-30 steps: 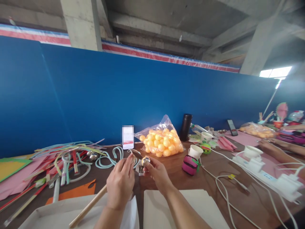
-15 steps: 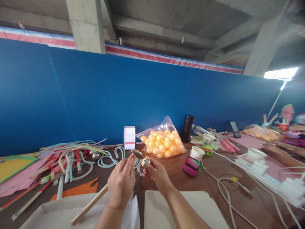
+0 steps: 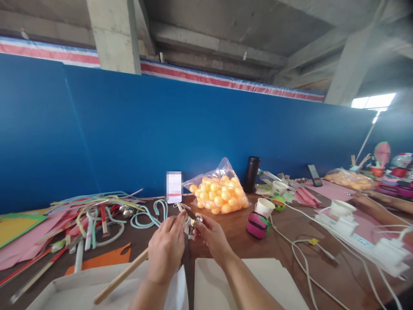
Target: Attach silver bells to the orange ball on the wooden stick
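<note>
- the left hand (image 3: 166, 246) is closed around a smooth, round wooden stick (image 3: 121, 277), pale and straight, slanting down over the tray; its fingers are drawn together.
- a dark, flat, tapering piece (image 3: 190, 213) pokes out past the left fingertips; the fingers hide whether it joins the stick.
- the right hand (image 3: 211, 234) pinches a shiny silver ball (image 3: 197, 218), rounded and mirror-like, between thumb and fingers, above the brown, wood-look counter (image 3: 232, 239) and in front of the bag.
- the clear, crinkled plastic bag (image 3: 225, 165) comes to a peak over glossy orange balls (image 3: 217, 196).
- the white tray (image 3: 48, 292), low-walled, lies below the left hand; flat, pale sheets (image 3: 251, 284) lie below the right forearm.
- pale blue, bendy tubes (image 3: 145, 224) loop left of the hands; a boxy purple pouch (image 3: 257, 224) with dark trim sits to their right, just beside a white cup (image 3: 265, 207).
- against a second ago, the left hand is slightly nearer the right, and less of the dark piece shows, its end now close by the ball; whether they touch is too small to tell.
- both grips, the bag and the pouch look unchanged.
</note>
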